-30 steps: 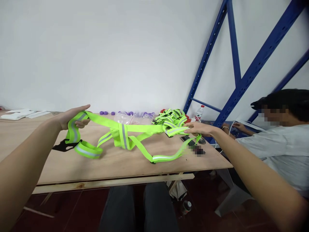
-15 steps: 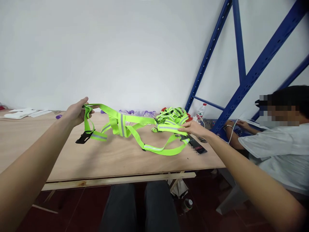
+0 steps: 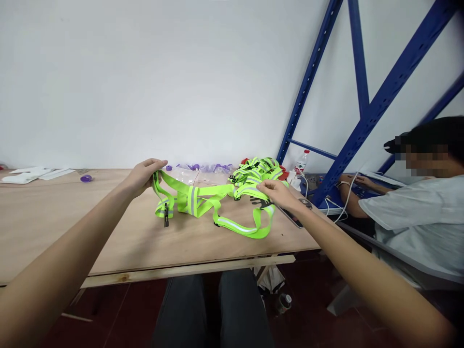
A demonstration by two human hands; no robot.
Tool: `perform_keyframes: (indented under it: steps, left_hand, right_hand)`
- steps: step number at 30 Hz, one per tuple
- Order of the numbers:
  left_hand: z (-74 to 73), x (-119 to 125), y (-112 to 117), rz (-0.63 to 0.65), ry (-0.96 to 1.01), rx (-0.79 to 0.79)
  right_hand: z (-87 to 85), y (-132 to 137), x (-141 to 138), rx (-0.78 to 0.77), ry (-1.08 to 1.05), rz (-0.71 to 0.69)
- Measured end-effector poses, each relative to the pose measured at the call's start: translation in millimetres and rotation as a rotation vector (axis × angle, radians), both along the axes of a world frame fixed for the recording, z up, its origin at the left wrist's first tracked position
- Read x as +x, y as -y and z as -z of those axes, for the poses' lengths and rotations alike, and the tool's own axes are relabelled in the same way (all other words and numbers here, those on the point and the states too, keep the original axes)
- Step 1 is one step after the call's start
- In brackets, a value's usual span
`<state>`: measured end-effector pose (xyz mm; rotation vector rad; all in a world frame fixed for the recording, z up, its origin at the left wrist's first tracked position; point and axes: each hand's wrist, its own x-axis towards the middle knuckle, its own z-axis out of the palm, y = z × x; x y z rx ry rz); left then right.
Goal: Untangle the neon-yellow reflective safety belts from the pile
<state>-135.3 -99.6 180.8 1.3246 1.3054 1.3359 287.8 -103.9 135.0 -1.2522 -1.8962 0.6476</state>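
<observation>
A neon-yellow reflective strap vest point(image 3: 203, 200) with grey stripes hangs between my two hands above the plywood table point(image 3: 108, 232). My left hand point(image 3: 145, 175) pinches its left end, where a black buckle dangles. My right hand point(image 3: 274, 191) grips its right end next to a heap of similar yellow vests point(image 3: 258, 172). One loop of the held vest rests on the wood in front of my right hand.
Purple caps point(image 3: 86, 178) and clear bags point(image 3: 197, 170) lie along the table's back edge, white papers point(image 3: 29, 174) at far left. A phone point(image 3: 292, 217) lies under my right wrist. A water bottle point(image 3: 300, 165), blue rack posts point(image 3: 362, 92) and a seated person point(image 3: 413, 212) are at right.
Both hands have moved toward each other, so the vest that was stretched wide now sags and bunches in the middle. The dangling buckle end has swung right with my left hand.
</observation>
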Motion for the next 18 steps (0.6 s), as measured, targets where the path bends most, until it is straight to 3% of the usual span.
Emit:
perform_keyframes:
  steps: [6,12,15,18]
  left_hand:
    - [6.8,29.1,3.5,0.057,-0.107,0.073]
    - [32.8,91.8,30.7,0.363,-0.502,0.072]
    - [50.3,128.3,42.2,0.476,-0.465,0.084]
    - [62.9,152.5,45.5,0.52,-0.299,-0.041]
  right_hand:
    - [8.4,-2.1,-14.9,-0.033,-0.118,0.033]
    - [9.7,-3.7,-53.5,0.094,-0.194,0.013]
    - [10.2,-4.0,-74.8,0.104,-0.249,0.016]
    - [12.4,-1.8,-89.1,0.015,-0.362,-0.041]
